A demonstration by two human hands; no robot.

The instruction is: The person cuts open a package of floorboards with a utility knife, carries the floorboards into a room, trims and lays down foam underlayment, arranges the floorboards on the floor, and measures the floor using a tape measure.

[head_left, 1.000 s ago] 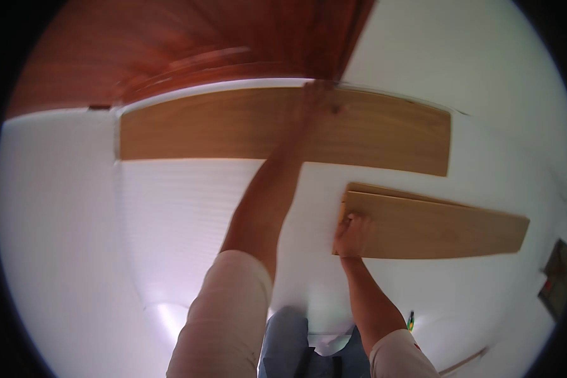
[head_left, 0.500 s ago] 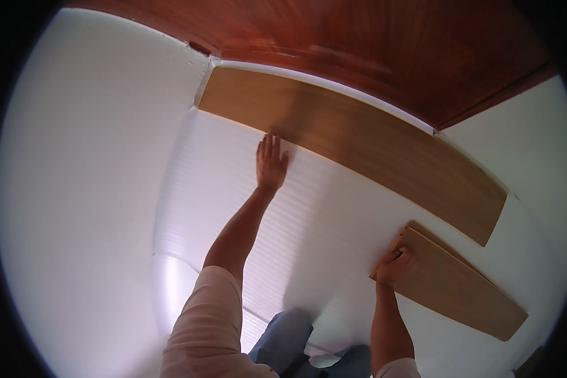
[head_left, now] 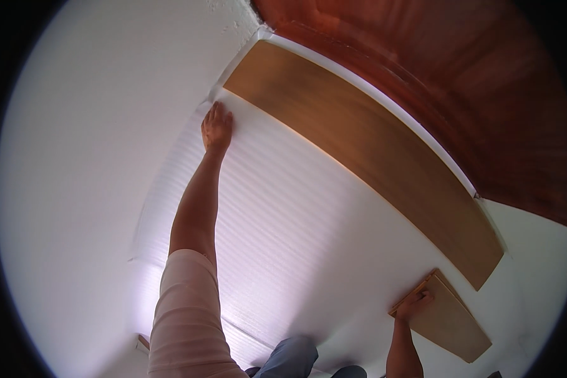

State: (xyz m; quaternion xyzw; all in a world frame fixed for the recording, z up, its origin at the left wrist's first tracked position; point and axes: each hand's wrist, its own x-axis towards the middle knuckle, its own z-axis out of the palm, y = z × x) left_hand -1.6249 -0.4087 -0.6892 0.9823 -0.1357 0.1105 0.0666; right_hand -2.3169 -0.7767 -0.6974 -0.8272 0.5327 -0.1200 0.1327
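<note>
A long wood-brown floor plank [head_left: 359,138] lies on white ribbed foam underlay [head_left: 277,208], alongside a reddish-brown wooden panel. My left hand [head_left: 217,129] is stretched forward, palm down on the underlay near the plank's left end, fingers extended and holding nothing. At lower right, my right hand [head_left: 414,305] has its bent fingers over the left end of a shorter plank [head_left: 453,324]. The short plank's edge looks doubled, as if two pieces are stacked. The underside of my right hand is hidden.
The reddish-brown wooden panel [head_left: 435,82] borders the far side, with a pale strip between it and the long plank. A white wall [head_left: 94,145] rises on the left. My knees [head_left: 290,356] show at the bottom. An underlay seam [head_left: 246,331] runs near them.
My left hand has slid leftward from the middle of the long plank's near edge to its left end. My view has turned. My right hand stays at the short plank's end.
</note>
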